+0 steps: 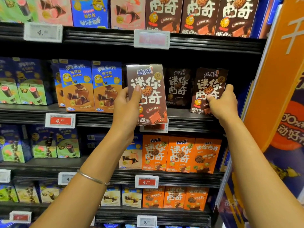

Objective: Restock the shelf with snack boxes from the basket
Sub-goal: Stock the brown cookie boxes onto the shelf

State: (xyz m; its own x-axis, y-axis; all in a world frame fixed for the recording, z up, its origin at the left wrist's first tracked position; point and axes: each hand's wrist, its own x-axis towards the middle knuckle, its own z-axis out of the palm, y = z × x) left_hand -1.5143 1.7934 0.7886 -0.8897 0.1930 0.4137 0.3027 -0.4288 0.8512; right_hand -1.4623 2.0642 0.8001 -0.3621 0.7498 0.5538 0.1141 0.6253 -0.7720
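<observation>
The left hand [127,104] is reaching up, arm extended, gripping a brown box [148,94] upright in front of the shelf [181,120] edge. Right of that box, the right hand [221,102] is gripping another box [208,89] standing on the shelf.

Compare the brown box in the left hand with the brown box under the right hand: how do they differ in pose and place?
The left hand holds its brown box out in front of the shelf, well lit, its bottom edge hanging below the shelf lip. The right hand has its brown box standing on the shelf, further back and in shadow, turned slightly. Both carry the same brown cookie design.
</observation>
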